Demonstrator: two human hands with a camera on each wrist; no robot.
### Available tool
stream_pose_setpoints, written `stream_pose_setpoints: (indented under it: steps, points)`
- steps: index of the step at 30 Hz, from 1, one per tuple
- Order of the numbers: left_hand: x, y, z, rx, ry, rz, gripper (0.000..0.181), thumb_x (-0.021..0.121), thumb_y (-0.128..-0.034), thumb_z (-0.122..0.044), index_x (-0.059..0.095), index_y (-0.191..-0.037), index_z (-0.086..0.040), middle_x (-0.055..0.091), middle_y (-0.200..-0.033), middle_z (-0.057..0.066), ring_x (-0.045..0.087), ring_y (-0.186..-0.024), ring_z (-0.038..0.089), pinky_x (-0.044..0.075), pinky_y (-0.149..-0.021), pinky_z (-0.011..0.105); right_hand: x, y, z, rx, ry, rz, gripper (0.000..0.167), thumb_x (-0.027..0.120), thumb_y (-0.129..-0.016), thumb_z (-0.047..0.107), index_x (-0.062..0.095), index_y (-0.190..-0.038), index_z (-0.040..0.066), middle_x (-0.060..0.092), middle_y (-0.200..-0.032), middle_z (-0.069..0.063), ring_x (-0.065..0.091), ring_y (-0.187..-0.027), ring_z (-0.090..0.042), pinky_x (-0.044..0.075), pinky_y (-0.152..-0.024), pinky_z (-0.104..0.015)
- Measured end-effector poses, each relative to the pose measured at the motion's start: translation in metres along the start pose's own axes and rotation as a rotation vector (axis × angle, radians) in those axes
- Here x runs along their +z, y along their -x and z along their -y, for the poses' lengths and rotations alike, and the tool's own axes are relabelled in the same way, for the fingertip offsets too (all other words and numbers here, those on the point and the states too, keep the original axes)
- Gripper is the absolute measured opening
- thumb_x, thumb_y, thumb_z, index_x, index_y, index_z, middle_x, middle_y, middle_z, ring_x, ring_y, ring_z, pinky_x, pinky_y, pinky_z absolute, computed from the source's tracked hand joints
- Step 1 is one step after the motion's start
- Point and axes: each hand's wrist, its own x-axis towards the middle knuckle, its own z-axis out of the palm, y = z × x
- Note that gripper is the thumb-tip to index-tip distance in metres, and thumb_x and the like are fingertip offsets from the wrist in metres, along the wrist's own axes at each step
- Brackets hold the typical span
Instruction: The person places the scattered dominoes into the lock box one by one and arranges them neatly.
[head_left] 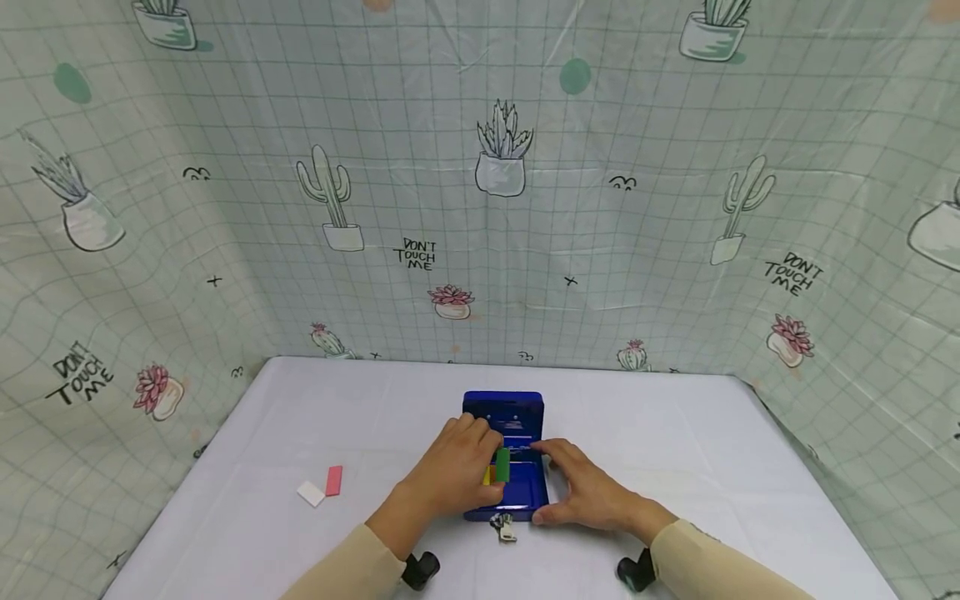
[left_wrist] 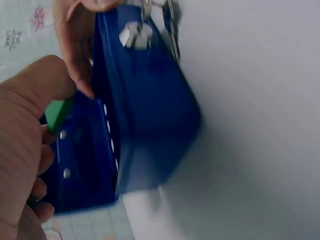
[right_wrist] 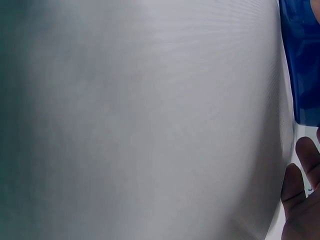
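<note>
The left hand (head_left: pixel 461 467) pinches a green block (head_left: pixel 503 465) over the blue box (head_left: pixel 527 482); I cannot tell whether the yellow piece (head_left: pixel 486 476) showing beside it is gripped too. The right hand (head_left: pixel 588 493), fingers spread, touches the box's right side. A slackening pinch could drop the block, and a knock could tip the raised lid (head_left: pixel 491 408) shut.
</note>
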Motion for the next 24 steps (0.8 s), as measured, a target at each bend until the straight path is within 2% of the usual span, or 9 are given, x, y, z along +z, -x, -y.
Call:
stream_pose_setpoints:
  steps: [5, 9, 17, 24]
  points:
    - [0.009, -0.01, -0.013, 0.035, -0.021, -0.007, 0.053, 0.08, -0.0862, -0.055, 0.067, -0.12, -0.016, 0.062, -0.106, -0.003, 0.046, -0.096, 0.016, 0.044, -0.088, 0.032, 0.0, 0.0, -0.001, -0.033, 0.017, -0.014, 0.099, 0.085, -0.08, 0.062, 0.04, -0.157, 0.019, 0.045, -0.155, -0.001, 0.052, -0.134, -0.024, 0.046, -0.112, -0.057]
    - [0.013, -0.014, -0.019, 0.013, -0.029, 0.017, 0.054, 0.081, -0.0864, -0.055, 0.068, -0.122, -0.016, 0.064, -0.111, -0.001, 0.05, -0.101, 0.017, 0.047, -0.095, 0.035, 0.0, 0.0, -0.001, -0.042, 0.03, -0.022, 0.099, 0.085, -0.08, 0.063, 0.041, -0.157, 0.019, 0.045, -0.156, -0.002, 0.052, -0.135, -0.024, 0.046, -0.112, -0.057]
    - [0.017, -0.018, -0.022, -0.039, -0.045, 0.084, 0.057, 0.081, -0.0868, -0.058, 0.069, -0.124, -0.017, 0.067, -0.114, 0.0, 0.055, -0.104, 0.018, 0.048, -0.093, 0.034, 0.0, 0.0, 0.002, -0.011, 0.013, -0.006, 0.099, 0.085, -0.08, 0.062, 0.04, -0.157, 0.018, 0.044, -0.157, -0.004, 0.051, -0.136, -0.026, 0.045, -0.113, -0.06]
    - [0.023, -0.02, -0.022, -0.023, -0.097, 0.093, 0.058, 0.08, -0.0864, -0.06, 0.073, -0.123, -0.015, 0.068, -0.113, 0.0, 0.057, -0.106, 0.018, 0.049, -0.092, 0.034, -0.001, 0.0, 0.003, -0.001, 0.004, 0.003, 0.099, 0.085, -0.08, 0.061, 0.04, -0.157, 0.018, 0.043, -0.158, -0.005, 0.051, -0.137, -0.027, 0.044, -0.114, -0.06]
